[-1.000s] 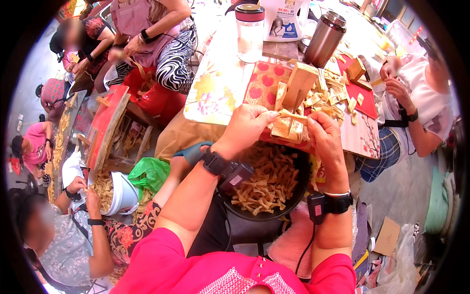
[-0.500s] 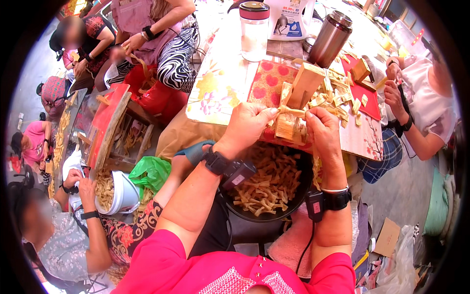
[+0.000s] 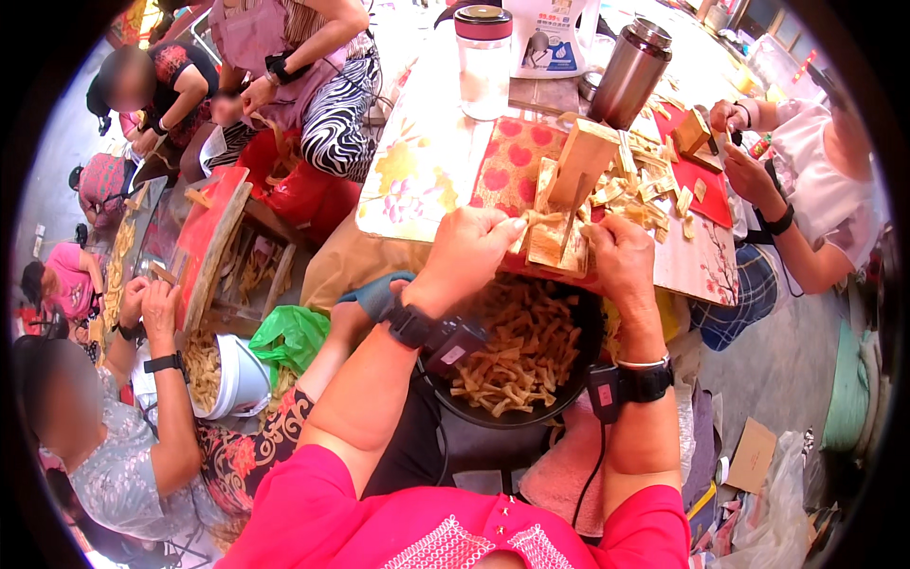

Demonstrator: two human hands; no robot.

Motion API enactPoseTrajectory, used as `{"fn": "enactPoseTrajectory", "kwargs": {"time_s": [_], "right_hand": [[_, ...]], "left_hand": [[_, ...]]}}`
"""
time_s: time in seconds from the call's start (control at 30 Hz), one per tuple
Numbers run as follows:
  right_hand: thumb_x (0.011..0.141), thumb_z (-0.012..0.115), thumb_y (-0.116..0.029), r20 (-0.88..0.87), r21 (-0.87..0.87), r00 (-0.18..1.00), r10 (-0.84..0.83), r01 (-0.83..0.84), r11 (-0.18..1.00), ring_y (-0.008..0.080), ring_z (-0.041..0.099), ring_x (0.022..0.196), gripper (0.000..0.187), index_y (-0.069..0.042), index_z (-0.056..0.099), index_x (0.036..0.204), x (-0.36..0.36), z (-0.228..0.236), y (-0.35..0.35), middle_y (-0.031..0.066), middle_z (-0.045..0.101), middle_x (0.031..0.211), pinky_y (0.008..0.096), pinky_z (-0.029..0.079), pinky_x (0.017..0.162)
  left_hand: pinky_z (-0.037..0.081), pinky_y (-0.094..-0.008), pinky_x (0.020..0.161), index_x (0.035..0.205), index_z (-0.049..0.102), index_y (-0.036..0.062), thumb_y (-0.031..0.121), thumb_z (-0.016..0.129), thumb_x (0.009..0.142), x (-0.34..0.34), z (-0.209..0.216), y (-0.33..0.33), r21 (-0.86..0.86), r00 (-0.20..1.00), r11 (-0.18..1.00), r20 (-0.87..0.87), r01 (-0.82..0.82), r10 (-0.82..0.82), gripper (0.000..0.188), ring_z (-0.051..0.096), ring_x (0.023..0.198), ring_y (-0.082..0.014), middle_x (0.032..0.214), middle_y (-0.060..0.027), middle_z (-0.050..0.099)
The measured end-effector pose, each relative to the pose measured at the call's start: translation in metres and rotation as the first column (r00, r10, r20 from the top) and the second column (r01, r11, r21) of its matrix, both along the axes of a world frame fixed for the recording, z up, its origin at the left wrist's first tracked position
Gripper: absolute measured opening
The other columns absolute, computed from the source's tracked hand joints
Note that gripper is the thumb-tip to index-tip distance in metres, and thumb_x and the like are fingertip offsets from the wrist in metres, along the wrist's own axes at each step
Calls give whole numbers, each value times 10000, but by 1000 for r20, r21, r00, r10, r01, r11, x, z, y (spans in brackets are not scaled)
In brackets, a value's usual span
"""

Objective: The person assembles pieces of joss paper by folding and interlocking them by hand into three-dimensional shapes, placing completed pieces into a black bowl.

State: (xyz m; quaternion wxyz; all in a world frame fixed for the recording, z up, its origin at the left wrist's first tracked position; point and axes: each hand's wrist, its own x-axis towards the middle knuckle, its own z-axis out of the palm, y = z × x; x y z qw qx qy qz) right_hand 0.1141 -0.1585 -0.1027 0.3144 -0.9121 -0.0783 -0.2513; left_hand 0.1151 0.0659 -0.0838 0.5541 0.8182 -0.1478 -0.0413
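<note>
A pale yellow strip (image 3: 544,219), knotted or bunched in its middle, lies across the front of a small wooden block stand (image 3: 580,166) on the table edge. My left hand (image 3: 474,254) pinches the strip's left end between thumb and fingers. On the other side my right hand (image 3: 623,254) is closed, its fingertips at the strip's right end, which they mostly hide. Below both hands sits a dark round pan (image 3: 438,398) full of short brownish-yellow knotted strips (image 3: 517,356). More pale strips (image 3: 654,190) lie loose on the table right of the stand.
A clear lidded jar (image 3: 482,66), a white jug (image 3: 550,43) and a steel flask (image 3: 630,76) stand behind the stand. At left are a white bucket (image 3: 242,375) and green bag (image 3: 289,334). Co-workers sit left and right; one person's hands (image 3: 744,147) work at the table's right.
Both my hands shift slightly left and stay at the strip, which looks more tightly bunched. The co-worker at lower left raises their hands; the one at right moves theirs left over the table.
</note>
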Motion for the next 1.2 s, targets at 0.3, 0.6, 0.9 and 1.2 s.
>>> {"fn": "enactPoseTrajectory", "kwargs": {"time_s": [0.3,0.6,0.9,1.2], "right_hand": [[963,496,-267,-172,979,512,842,184,88,103,558,431,290,-19,601,857,-67,38,34,36,601,622,195,414,349],[960,498,-262,-253,946,637,728,5,324,51,449,460,278,-31,607,849,-78,41,58,-18,500,575,182,357,418],[936,531,-213,-263,961,458,849,47,273,22,379,451,206,-30,615,895,-86,59,55,-52,472,595,178,291,389],[895,564,-89,-4,558,922,387,-319,766,58,513,662,139,19,579,980,-87,36,67,47,590,706,217,437,604]], "left_hand": [[476,-420,533,1254,486,64,303,441,958,-68,31,-25,39,979,988,131,150,-154,384,636,611,-316,686,-115,654],[456,-257,553,1002,509,83,337,368,1005,-64,24,-34,-815,978,578,-155,-48,-138,290,530,598,-109,717,-6,527],[297,-223,470,836,466,73,290,390,1000,-46,46,-4,-751,941,656,162,-78,298,282,340,501,-67,611,27,391],[467,-318,887,1057,606,-78,28,474,872,-75,27,-32,-312,923,939,385,141,-10,250,607,1023,-255,1085,-186,622]]}}
